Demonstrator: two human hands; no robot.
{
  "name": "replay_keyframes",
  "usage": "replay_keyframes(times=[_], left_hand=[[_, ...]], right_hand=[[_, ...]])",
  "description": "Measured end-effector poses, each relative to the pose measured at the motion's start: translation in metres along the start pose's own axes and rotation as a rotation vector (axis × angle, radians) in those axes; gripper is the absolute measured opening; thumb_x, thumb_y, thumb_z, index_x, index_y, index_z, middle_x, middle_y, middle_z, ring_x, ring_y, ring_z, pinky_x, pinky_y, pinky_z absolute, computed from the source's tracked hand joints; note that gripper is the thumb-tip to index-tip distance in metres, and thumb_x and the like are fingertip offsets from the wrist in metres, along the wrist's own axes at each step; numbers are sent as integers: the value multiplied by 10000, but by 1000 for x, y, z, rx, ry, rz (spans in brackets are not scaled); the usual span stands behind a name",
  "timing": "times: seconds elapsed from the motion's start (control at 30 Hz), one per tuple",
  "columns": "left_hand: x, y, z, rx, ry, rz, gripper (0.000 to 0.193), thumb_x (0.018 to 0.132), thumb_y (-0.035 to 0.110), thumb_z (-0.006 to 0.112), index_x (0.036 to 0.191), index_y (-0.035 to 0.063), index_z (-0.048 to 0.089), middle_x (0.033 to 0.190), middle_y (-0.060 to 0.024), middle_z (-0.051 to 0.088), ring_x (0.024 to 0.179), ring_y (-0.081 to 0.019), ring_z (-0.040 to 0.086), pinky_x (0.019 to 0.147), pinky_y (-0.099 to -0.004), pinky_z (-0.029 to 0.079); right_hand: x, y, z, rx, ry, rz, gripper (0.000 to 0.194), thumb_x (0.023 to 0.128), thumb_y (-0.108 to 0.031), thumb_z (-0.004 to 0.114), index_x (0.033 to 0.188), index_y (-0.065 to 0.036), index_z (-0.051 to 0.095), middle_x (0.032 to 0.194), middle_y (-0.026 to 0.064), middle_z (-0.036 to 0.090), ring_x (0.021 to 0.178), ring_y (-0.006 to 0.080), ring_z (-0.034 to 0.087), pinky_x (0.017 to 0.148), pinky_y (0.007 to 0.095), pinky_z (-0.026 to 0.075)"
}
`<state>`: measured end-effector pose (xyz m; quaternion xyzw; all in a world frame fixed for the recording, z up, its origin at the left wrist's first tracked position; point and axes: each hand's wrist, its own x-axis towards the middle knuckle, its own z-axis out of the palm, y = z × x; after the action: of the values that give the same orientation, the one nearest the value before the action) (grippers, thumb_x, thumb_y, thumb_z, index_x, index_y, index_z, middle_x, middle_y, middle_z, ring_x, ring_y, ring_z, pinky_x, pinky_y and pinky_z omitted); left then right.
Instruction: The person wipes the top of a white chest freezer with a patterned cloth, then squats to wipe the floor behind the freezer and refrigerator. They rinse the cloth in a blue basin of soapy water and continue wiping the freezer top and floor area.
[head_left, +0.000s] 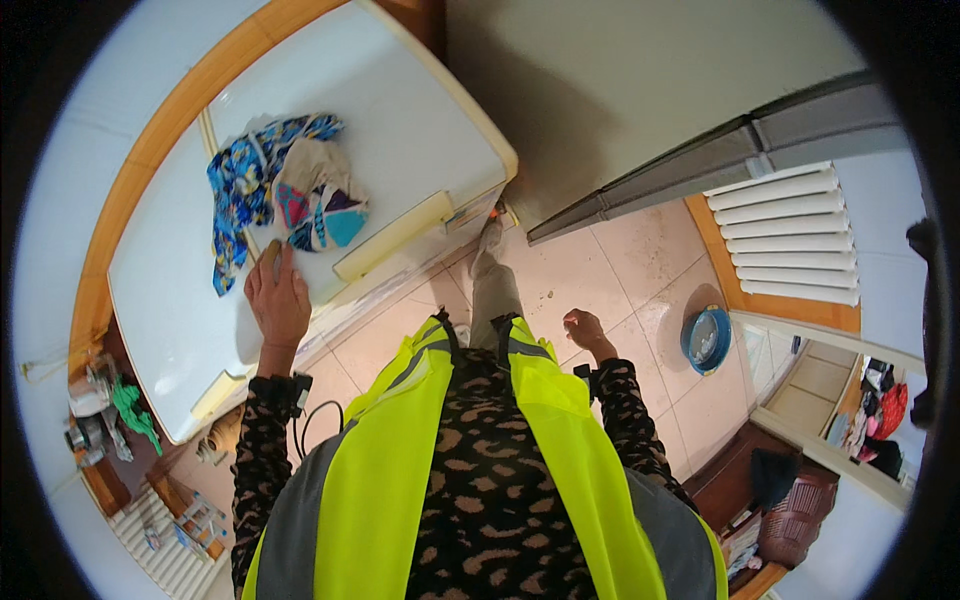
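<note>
A white chest freezer with handles on its lid (420, 112) stands ahead and to the left. On the lid lie a blue floral cloth (244, 180) and, against it, a crumpled beige cloth with pink, purple and turquoise patches (322, 195). My left hand (277, 292) is over the lid just below the cloths, holding a small brownish object (274, 259) that I cannot identify, perhaps a bar of soap. Low at my right side, my right hand (589, 330) hangs above the tiled floor with its fingers curled; nothing shows in it.
A blue basin (706, 340) with liquid in it rests on the tiles at right. A large grey panel (660, 90) stands ahead. White radiators (787, 232) are at right and lower left. A brown plastic basket (799, 517) is at lower right, and a green cloth (135, 412) at left.
</note>
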<state>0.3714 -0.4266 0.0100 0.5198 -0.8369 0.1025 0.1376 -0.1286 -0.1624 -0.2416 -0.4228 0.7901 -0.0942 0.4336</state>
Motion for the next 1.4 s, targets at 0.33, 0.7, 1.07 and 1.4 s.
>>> replay_keyframes(times=[0.33, 0.7, 1.07, 1.4], left_hand=[[4, -3, 2, 3, -31, 20, 403, 968, 260, 419, 1275, 38, 555, 1343, -162, 505, 1229, -358, 464, 1031, -474, 322], [4, -5, 4, -34, -39, -12, 362, 954, 210, 456, 1214, 3, 598, 1305, -224, 521, 1208, -405, 479, 1025, -499, 337], [6, -11, -15, -110, -77, -76, 486, 795, 120, 596, 1274, 43, 565, 1345, -172, 495, 1261, -359, 454, 1071, -503, 327], [-2, -12, -20, -326, 84, -150, 474, 825, 136, 604, 1281, 22, 539, 1319, -211, 487, 1160, -394, 499, 993, -495, 383]], right_hand=[[-4, -167, -75, 184, 291, -500, 187, 894, -122, 553, 1053, -35, 601, 983, 167, 646, 876, 360, 626, 750, 422, 510], [-4, -355, -120, 195, 214, -1218, 207, 755, -113, 724, 685, -83, 532, 711, 63, 482, 634, 254, 536, 549, 370, 441], [9, -486, -118, -32, -103, -1137, 826, 817, -149, 699, 1495, -50, 236, 1525, 239, 238, 1364, 421, 297, 1110, 469, 299], [47, -653, -26, -589, -17, -999, 835, 875, -633, 515, 1526, -189, 239, 1580, 193, 167, 1436, 416, 182, 1132, 629, 108]])
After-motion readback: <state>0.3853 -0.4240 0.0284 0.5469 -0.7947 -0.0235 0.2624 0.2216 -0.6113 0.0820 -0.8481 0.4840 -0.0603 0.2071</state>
